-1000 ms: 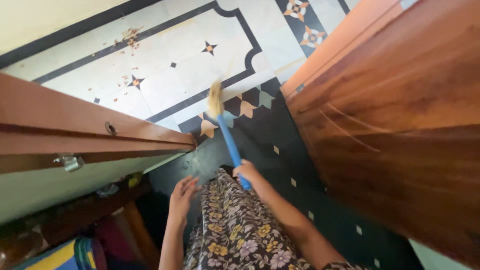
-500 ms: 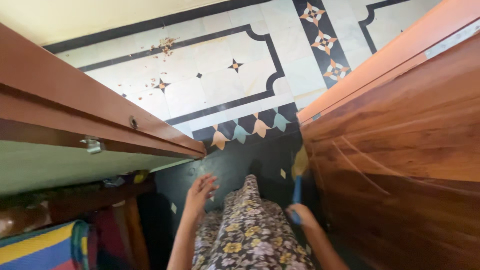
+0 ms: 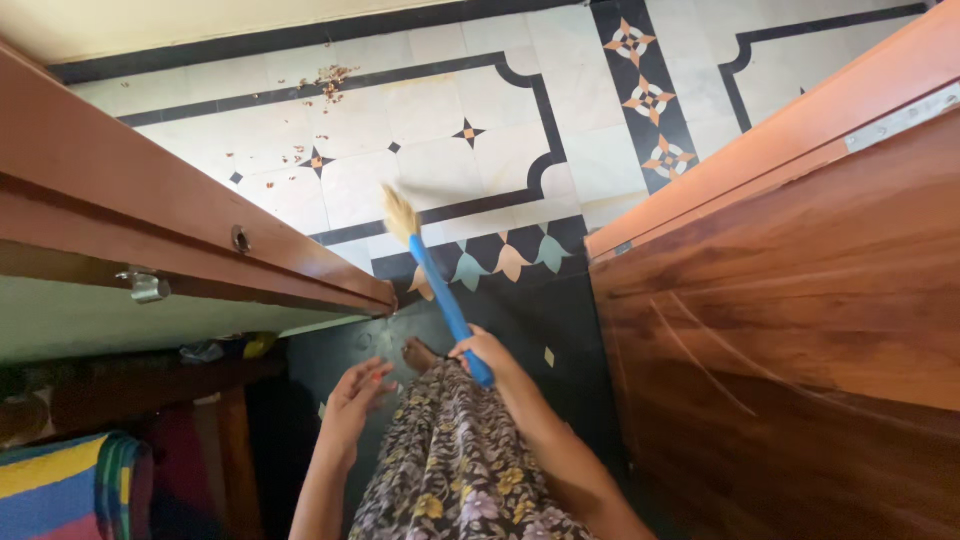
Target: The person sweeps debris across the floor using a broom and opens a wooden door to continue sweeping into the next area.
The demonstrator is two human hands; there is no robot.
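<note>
**You sweep a patterned floor between two wooden doors**

Head view: You look straight down at your own arms and a floral dress (image 3: 460,460). Your right hand (image 3: 482,352) is closed around the near end of a broom's blue handle (image 3: 442,295). The broom (image 3: 420,260) slants up and to the left, and its pale bristles (image 3: 400,212) rest over the white part of the tiled floor (image 3: 500,130), near the scalloped band of orange and teal shapes. Your left hand (image 3: 357,392) holds nothing, fingers loosely spread, just left of the dress and close to the right hand. A bare foot (image 3: 418,353) peeks out just beyond the hem on the dark tiles. Far to the left, small reddish-brown debris (image 3: 325,80) lies scattered near the black border. A wooden door (image 3: 150,220) with a metal latch stands on the left, another wooden door (image 3: 790,300) fills the right. A striped cloth (image 3: 60,490) sits at the near left.
</note>
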